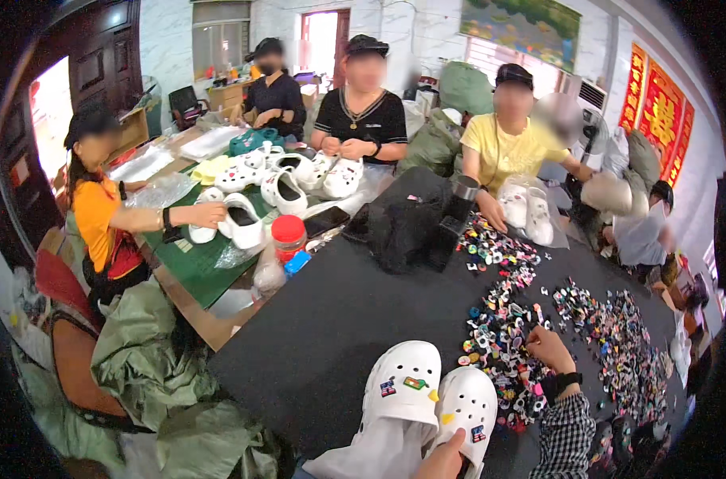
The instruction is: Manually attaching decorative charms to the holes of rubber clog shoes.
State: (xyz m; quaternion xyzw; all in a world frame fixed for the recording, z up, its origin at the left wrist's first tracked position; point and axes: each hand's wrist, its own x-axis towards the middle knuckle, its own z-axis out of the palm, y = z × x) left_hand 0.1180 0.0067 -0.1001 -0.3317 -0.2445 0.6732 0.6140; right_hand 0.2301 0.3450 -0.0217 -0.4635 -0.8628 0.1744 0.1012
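- The largest thing is the black table (315, 343), at whose near side the wearer works; beyond it, to the left, other persons handle more white clogs (284, 191) over a green-topped table (179, 259).
- On the right part of the black table lie small charms of many colours, in a near pile (490, 339) and a far pile (618, 343).
- The pair of white clogs in work is at the near edge, toes pointing away from the wearer: the left clog (403, 363) and, just beside it, the right clog (468, 399), which looks smaller from here.
- The right hand (548, 349) is over the near pile, with its fingers bent and their tips down among the charms. I cannot tell whether it has already caught one.
- The left hand (448, 459) is closed on the right clog, its thumb pressing on the upper; the other fingers are hidden. Whether it also supports the left clog, I cannot tell.
- Smallest are the charms already on the shoes, such as a green one (415, 384) on the left clog and a blue-and-red one (478, 433) on the right clog. Many holes are bare.
- In my judgement, the step in hand is choosing a charm. The next move seems to call for a fine pinch on one single piece, while the left hand keeps the clog steady.
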